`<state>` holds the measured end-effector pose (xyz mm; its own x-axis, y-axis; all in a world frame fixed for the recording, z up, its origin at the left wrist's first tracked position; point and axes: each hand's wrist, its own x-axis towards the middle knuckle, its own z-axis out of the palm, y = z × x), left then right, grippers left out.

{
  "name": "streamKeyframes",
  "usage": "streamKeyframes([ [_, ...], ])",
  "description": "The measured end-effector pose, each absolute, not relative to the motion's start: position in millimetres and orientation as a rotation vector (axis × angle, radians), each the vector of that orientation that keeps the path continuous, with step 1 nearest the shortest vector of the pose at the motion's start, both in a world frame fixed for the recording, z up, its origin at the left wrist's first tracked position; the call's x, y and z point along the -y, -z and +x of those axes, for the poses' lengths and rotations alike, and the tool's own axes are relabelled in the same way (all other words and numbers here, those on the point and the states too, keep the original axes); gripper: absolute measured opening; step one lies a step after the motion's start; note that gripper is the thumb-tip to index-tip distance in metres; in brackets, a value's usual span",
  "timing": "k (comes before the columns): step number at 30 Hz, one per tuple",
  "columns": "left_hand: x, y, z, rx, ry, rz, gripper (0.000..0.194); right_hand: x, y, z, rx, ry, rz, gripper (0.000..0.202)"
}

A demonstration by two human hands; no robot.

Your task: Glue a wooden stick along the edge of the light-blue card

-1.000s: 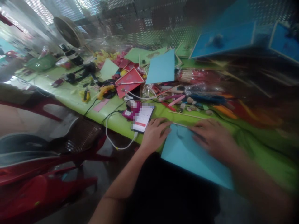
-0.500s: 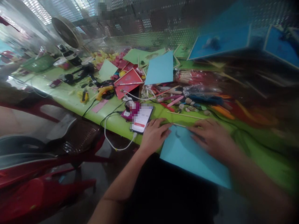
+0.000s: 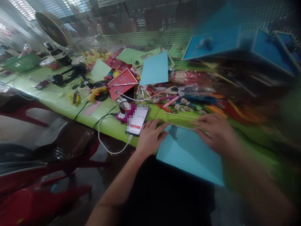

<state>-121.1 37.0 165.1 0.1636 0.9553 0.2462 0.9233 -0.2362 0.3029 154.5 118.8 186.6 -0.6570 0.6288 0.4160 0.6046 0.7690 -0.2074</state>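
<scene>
A light blue sheet of card (image 3: 188, 150) lies at the table's front edge, its near part jutting over my lap. Along its far edge runs a thin pale stick (image 3: 181, 126). My left hand (image 3: 151, 135) rests at the sheet's far left corner, fingers spread, the index fingertip by the stick's left end. At the other end, my right hand (image 3: 213, 131) has its fingers bent and closed on the stick, partly hiding it. A second thin stick (image 3: 180, 115) lies on the table just beyond.
Left of my hands lies a phone (image 3: 138, 121) with a white cable, beside a purple power adapter (image 3: 124, 116). Farther back are a yellow glue gun (image 3: 97, 93), a red framed card (image 3: 122, 83), another blue card (image 3: 154, 68), pebbles (image 3: 184, 102) and blue framed panels (image 3: 211, 44).
The whole view has shifted, so the table's things appear farther left. My right fingers have moved slightly along the stick; the sheet and my left hand keep nearly the same position together.
</scene>
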Motion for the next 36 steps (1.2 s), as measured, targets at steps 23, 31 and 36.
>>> streamKeyframes([
  [23,-37.5,-163.9,-120.0,-1.914,-0.52,2.368,0.04,-114.8,-185.0,155.6,2.683,-0.105,-0.899,0.027],
  [31,-36.7,-166.2,-120.4,-1.933,-0.591,2.247,0.041,-113.0,-185.2,154.1,2.676,-0.126,-0.912,0.027],
  [36,-36.4,-166.0,-120.2,-1.932,-0.57,2.276,0.039,-111.7,-185.3,151.5,2.657,-0.136,-0.879,0.028],
])
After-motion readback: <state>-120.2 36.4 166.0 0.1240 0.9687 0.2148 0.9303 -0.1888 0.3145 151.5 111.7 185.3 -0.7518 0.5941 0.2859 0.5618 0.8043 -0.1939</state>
